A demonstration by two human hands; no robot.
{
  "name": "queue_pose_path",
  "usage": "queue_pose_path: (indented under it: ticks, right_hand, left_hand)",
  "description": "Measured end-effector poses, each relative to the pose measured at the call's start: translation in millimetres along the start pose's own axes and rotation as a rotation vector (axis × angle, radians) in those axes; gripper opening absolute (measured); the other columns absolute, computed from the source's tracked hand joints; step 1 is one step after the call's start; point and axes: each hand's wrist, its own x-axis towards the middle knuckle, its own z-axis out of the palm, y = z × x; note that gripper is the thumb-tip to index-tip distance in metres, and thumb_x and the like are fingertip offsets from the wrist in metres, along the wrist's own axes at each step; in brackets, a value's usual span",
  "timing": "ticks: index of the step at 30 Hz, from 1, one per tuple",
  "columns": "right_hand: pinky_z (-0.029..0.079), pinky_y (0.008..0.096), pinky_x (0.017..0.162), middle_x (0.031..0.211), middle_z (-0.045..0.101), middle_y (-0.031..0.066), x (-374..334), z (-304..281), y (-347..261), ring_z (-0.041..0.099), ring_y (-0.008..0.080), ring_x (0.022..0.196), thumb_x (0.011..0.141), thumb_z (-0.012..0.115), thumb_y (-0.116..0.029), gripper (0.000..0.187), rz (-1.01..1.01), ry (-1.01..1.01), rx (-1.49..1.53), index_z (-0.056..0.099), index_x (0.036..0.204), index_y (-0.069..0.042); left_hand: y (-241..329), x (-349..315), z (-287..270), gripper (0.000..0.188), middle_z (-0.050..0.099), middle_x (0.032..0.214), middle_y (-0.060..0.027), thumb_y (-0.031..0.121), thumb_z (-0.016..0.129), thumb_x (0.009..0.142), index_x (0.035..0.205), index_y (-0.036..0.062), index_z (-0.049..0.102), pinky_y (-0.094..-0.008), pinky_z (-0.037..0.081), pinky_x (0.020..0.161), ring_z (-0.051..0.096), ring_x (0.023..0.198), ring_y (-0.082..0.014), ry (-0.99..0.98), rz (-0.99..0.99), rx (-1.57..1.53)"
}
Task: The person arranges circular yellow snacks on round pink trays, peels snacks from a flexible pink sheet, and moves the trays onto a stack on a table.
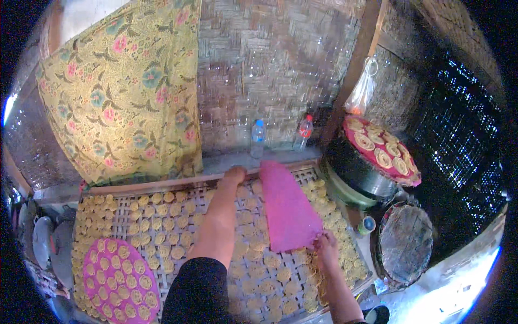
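Note:
My right hand (326,248) is closed on the near right corner of a pink mesh sheet (288,210). The sheet stands tilted over a woven bamboo rack (123,216), and no dough shows on its visible side. My left arm stretches across the rack, and my left hand (236,174) is at the rack's far edge, a little left of the sheet's far end. Its fingers are too small and blurred to make out. Rows of flat, round coils of yellowish dough (168,222) cover much of the rack. An oval pink mesh sheet (118,283) holding several coils lies at the near left.
Two plastic bottles, blue-capped (258,139) and red-capped (304,133), stand behind the rack by the woven wall. At right, a pink sheet with coils (382,150) tops a large dark pot (350,175). A round dark lid (406,243) is nearer. Patterned yellow cloth (129,97) hangs left.

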Motion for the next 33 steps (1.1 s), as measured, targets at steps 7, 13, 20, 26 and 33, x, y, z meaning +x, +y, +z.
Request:
queue_pose_path:
  ticks: [7, 13, 20, 26, 33]
  right_hand:
    - [0.054, 0.0338, 0.065, 0.087, 0.059, 0.0045, -1.8, -0.1, 1.0, 0.061, 0.0184, 0.077, 0.089, 0.049, -0.011, 0.009, -0.009, 0.027, 0.179, 0.052, 0.097, -0.008]
    - [0.053, 0.0344, 0.067, 0.091, 0.058, 0.0039, -5.9, -14.9, -13.8, 0.06, 0.0195, 0.081, 0.091, 0.05, -0.013, 0.004, -0.093, 0.119, 0.299, 0.05, 0.094, -0.011]
    - [0.052, 0.0368, 0.071, 0.096, 0.057, 0.0011, -21.0, -19.9, -31.3, 0.058, 0.019, 0.087, 0.091, 0.052, -0.014, 0.002, -0.095, 0.186, 0.234, 0.05, 0.092, -0.015]
    - [0.051, 0.0365, 0.071, 0.095, 0.057, 0.0005, -24.7, -20.7, -38.0, 0.058, 0.0183, 0.087, 0.091, 0.052, -0.014, 0.003, -0.126, 0.137, 0.3, 0.051, 0.093, -0.014]
    - [0.051, 0.0392, 0.075, 0.095, 0.057, 0.0007, -24.9, -33.9, -38.2, 0.058, 0.0193, 0.087, 0.091, 0.051, -0.016, 0.005, -0.152, 0.247, 0.329, 0.052, 0.095, -0.013]
  left_hand:
    - [50.7, -38.4, -13.3, 0.028, 0.064, 0.106, -0.018, 0.019, 0.049, 0.085, 0.107, 0.0118, 0.065, -0.0465, 0.048, 0.086, 0.061, 0.098, -0.0363, 0.25, 0.337, -0.229]
    - [71.8, -54.3, -17.0, 0.019, 0.066, 0.098, -0.0165, 0.02, 0.059, 0.081, 0.094, 0.0083, 0.067, -0.0444, 0.049, 0.08, 0.063, 0.091, -0.0328, 0.154, 0.228, -0.231]
    - [69.0, -49.0, 1.0, 0.011, 0.065, 0.097, -0.0119, 0.021, 0.063, 0.078, 0.085, 0.0142, 0.068, -0.0452, 0.049, 0.078, 0.062, 0.088, -0.0351, 0.425, 0.31, -0.177]
    - [93.1, -63.5, -5.9, 0.012, 0.064, 0.098, -0.0117, 0.021, 0.063, 0.075, 0.086, 0.0165, 0.068, -0.0476, 0.047, 0.081, 0.061, 0.09, -0.0335, 0.378, 0.4, -0.232]
    - [104.6, -86.8, 2.8, 0.014, 0.064, 0.099, -0.0083, 0.023, 0.063, 0.078, 0.09, 0.0211, 0.069, -0.0565, 0.039, 0.088, 0.055, 0.103, -0.0332, 0.291, 0.419, 0.099]
